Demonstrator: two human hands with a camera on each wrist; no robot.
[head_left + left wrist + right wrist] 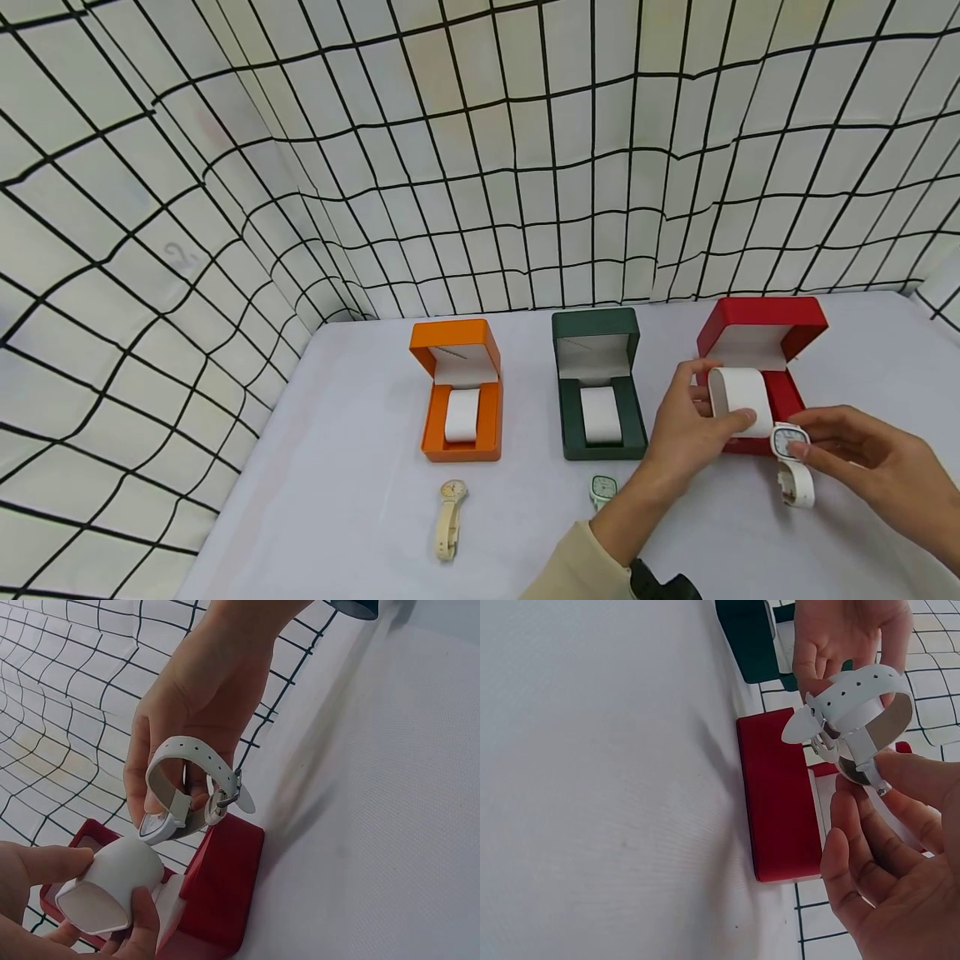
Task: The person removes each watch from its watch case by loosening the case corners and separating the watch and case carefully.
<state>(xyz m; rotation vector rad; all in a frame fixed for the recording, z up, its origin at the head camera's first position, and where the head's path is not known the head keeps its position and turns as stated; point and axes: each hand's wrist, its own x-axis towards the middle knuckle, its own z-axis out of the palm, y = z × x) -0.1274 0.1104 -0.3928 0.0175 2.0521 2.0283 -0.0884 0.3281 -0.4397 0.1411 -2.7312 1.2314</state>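
Observation:
In the head view, my left hand (693, 429) holds a white watch cushion (744, 400) over the open red watch box (765, 333), thumb on one side and fingers on the other. My right hand (870, 446) pinches a white wristwatch (790, 439) by its case, just right of the cushion. Its buckled strap (191, 748) forms a loop in the left wrist view, and the cushion (112, 885) shows its hollow end. From the right wrist, the watch's back faces the camera above the right fingers (870, 855).
An orange box (461, 450) and a green box (596, 321) stand open to the left, each with a white cushion inside. Before them lie a cream watch (448, 517) and a pale green watch (603, 489), partly hidden by the left forearm. Black wire mesh (525, 167) borders the white table.

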